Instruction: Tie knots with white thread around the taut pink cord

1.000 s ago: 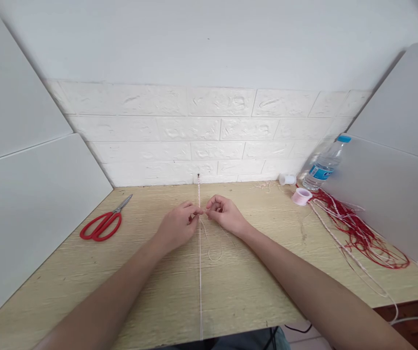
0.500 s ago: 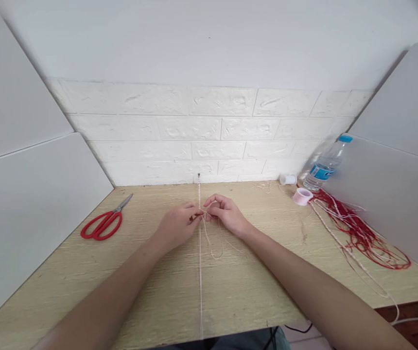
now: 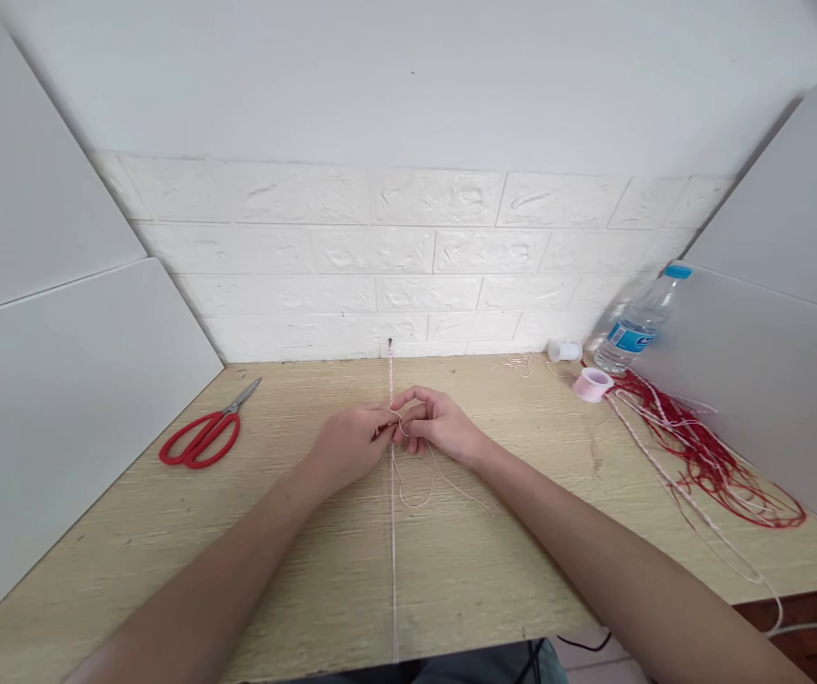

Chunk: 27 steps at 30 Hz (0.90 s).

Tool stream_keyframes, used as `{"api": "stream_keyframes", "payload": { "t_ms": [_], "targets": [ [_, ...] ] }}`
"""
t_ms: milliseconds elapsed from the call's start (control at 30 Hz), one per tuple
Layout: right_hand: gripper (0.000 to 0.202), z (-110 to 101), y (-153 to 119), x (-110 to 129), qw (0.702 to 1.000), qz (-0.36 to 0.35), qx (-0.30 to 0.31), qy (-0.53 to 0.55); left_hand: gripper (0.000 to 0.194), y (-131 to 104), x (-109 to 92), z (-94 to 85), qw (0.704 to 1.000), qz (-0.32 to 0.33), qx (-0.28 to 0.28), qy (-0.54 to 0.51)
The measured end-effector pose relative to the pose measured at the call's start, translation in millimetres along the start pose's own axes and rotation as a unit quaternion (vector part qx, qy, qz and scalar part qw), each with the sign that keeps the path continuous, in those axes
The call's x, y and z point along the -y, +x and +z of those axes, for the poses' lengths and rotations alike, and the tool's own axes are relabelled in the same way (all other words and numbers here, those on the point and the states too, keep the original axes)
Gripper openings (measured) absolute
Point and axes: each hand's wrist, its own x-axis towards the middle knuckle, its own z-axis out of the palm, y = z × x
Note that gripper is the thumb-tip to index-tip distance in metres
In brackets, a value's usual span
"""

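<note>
A pale pink cord point(image 3: 393, 560) runs taut from a small hole in the wall to the table's front edge. Its far stretch is a pink-and-white braided section point(image 3: 390, 372). My left hand point(image 3: 355, 439) is closed in a pinch on the cord just below the braid. Close against it, my right hand point(image 3: 441, 424) has its fingers curled around a thin cream thread point(image 3: 419, 504). That thread loops down between the hands, and its loose end lies on the table to the right. The fingertips partly hide the spot where thread and cord meet.
Red-handled scissors point(image 3: 210, 427) lie on the left. At the right are a pink ribbon spool point(image 3: 593, 384), a white thread spool point(image 3: 563, 351), a water bottle point(image 3: 633, 328) and a heap of red cords point(image 3: 708, 456). White panels flank the wooden table point(image 3: 294, 608).
My right hand has moved left and down slightly, so its fingers now meet those of my left hand. The hanging thread loop has shifted. My left hand stays on the cord.
</note>
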Motion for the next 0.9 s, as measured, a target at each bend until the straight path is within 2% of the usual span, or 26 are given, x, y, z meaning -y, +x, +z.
{"api": "stream_keyframes", "payload": {
  "t_ms": [267,433,600,900],
  "targets": [
    [0.029,0.7,0.5,-2.0,1.0,0.015,0.002,-0.006,0.026,-1.0,1.4,0.4,1.0,-0.029,0.01,0.002],
    [0.029,-1.5,2.3,-4.8,0.999,0.035,0.004,0.034,0.026,-0.6,-0.2,-1.1,0.999,-0.042,0.011,0.006],
    [0.027,-4.4,5.7,-9.4,0.996,0.055,-0.02,0.073,0.025,-0.5,-4.1,-3.2,0.999,-0.037,0.013,0.005],
    [0.024,-4.0,7.1,-11.4,0.997,0.053,-0.027,0.045,0.026,-1.5,-4.7,-2.3,0.999,-0.04,0.024,-0.001]
  ]
}}
